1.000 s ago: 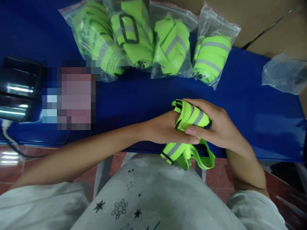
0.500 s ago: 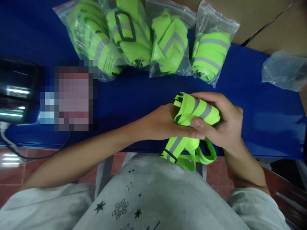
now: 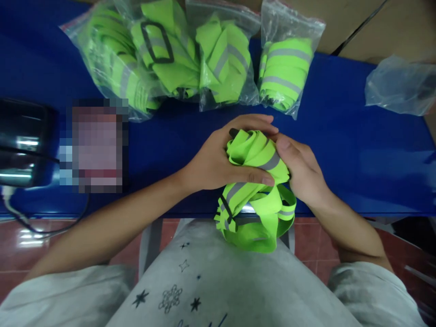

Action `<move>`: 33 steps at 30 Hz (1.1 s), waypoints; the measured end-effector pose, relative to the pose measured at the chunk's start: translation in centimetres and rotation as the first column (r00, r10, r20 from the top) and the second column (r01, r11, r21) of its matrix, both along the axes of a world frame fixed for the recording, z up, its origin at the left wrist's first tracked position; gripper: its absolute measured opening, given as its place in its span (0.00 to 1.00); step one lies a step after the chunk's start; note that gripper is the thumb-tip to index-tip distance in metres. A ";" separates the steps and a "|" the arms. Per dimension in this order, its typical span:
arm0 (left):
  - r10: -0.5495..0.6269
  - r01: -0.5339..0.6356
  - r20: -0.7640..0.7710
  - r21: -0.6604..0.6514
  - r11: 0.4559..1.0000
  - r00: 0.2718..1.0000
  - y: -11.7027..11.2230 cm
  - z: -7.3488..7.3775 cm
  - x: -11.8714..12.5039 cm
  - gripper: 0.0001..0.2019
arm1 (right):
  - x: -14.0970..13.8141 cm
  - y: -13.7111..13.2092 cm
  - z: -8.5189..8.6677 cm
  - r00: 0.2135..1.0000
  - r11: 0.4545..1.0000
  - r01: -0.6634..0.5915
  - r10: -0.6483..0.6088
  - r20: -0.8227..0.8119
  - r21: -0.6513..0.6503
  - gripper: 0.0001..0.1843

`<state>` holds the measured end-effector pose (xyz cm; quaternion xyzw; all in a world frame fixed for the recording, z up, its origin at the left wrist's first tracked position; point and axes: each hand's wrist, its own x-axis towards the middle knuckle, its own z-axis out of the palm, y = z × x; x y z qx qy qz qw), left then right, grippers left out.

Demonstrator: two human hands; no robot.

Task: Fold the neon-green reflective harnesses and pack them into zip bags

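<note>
A neon-yellow reflective strap (image 3: 262,156) with grey bands is partly rolled into a bundle between my hands. My left hand (image 3: 221,154) wraps round the roll from the left, its thumb across the front and its fingers behind. From the right, my right hand (image 3: 303,165) grips the roll's other side, thumb on top and the remaining fingers mostly hidden. Loose loops of the strap with a black buckle (image 3: 226,208) hang below, over the table's front edge and against my shirt.
Several clear zip bags (image 3: 228,59) of similar neon straps lie along the back of the blue table (image 3: 347,150). At the right back is a crumpled clear bag (image 3: 400,86). A glossy black device (image 3: 23,141) with a cable and a blurred-out item (image 3: 97,145) sit on the left.
Both hands and the roll have shifted left. My left fingers now wrap behind the roll, and my right thumb has moved up to its upper right side. The hanging loops have spread wider.
</note>
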<state>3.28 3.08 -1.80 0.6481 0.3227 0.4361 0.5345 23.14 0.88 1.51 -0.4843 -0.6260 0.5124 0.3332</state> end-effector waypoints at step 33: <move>0.602 -0.593 0.399 -0.162 0.789 0.692 4.3 1.1 -3.6 0.18 | 2.0 0.9 1.1 0.991 0.990 0.110 -0.116 0.072 0.083 0.18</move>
